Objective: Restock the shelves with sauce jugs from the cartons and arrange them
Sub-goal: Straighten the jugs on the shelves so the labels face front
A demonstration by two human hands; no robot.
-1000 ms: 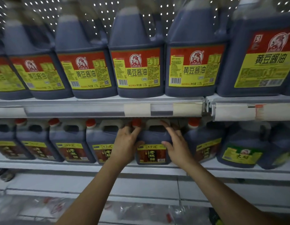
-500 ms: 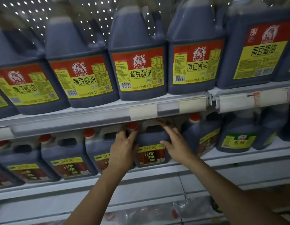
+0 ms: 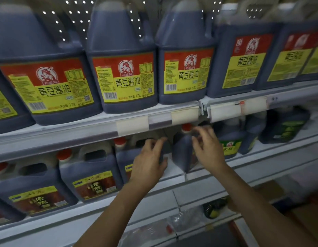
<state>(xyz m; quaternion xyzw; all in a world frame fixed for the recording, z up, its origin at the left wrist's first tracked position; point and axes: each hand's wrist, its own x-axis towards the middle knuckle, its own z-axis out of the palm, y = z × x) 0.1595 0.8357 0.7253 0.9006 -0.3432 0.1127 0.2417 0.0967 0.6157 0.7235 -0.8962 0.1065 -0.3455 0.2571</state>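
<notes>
Dark sauce jugs with red caps and brown labels (image 3: pixel 95 188) line the lower shelf (image 3: pixel 172 177). My left hand (image 3: pixel 149 163) lies with fairly straight fingers on the front right of one jug (image 3: pixel 125 157), thumb spread to the right. Just to its right, another jug (image 3: pixel 183 154) stands turned edge-on with its red cap (image 3: pixel 186 127) under the shelf rail. My right hand (image 3: pixel 208 150) is on that jug's right side. Its blurred fingers curl over the handle near the top. A narrow gap shows between the two jugs.
Large soy sauce jugs with yellow and red labels (image 3: pixel 126 82) fill the upper shelf, whose price rail (image 3: pixel 154 122) hangs just above my hands. Green-labelled jugs (image 3: pixel 229 147) stand to the right on the lower shelf. Clear plastic wrap (image 3: pixel 186 220) lies on the shelf below.
The view has swung right and closer. Both hands were on one front-facing jug; now my left hand stays on a jug and my right hand has moved onto the edge-on jug beside it.
</notes>
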